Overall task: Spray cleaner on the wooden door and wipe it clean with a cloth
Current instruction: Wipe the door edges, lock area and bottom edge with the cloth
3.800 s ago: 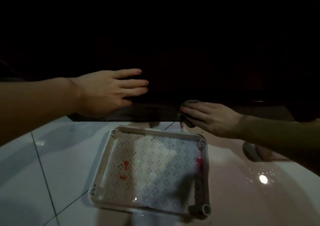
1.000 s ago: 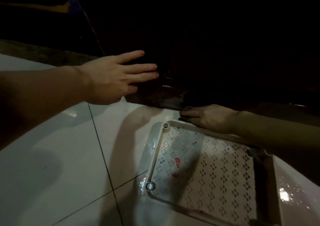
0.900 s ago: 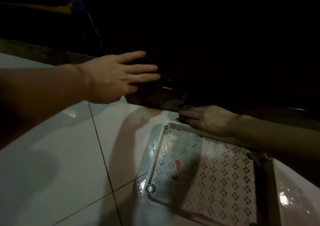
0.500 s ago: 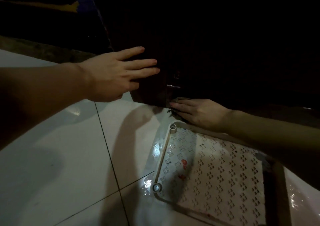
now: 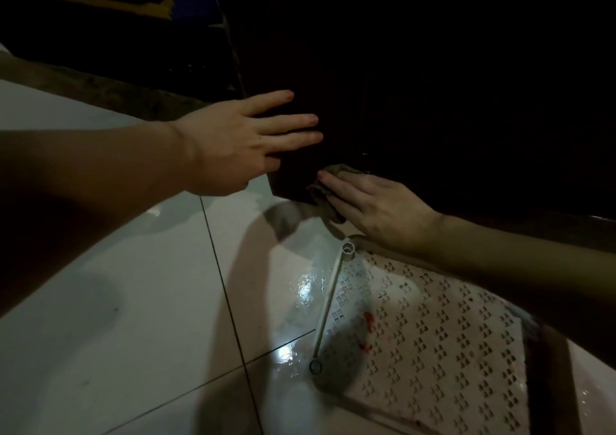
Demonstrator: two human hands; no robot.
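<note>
White glossy floor tiles [image 5: 133, 318] run up to the dark wooden door [image 5: 383, 101], which fills the dim upper part of your view. Your left hand [image 5: 233, 144] lies flat against the door near its lower corner, fingers straight and spread. Your right hand [image 5: 376, 208] presses a crumpled cloth [image 5: 325, 198] against the door's bottom edge with straight fingers. Just below that hand, a perforated plastic tray [image 5: 433, 344] rests on the wet, shining tiles.
</note>
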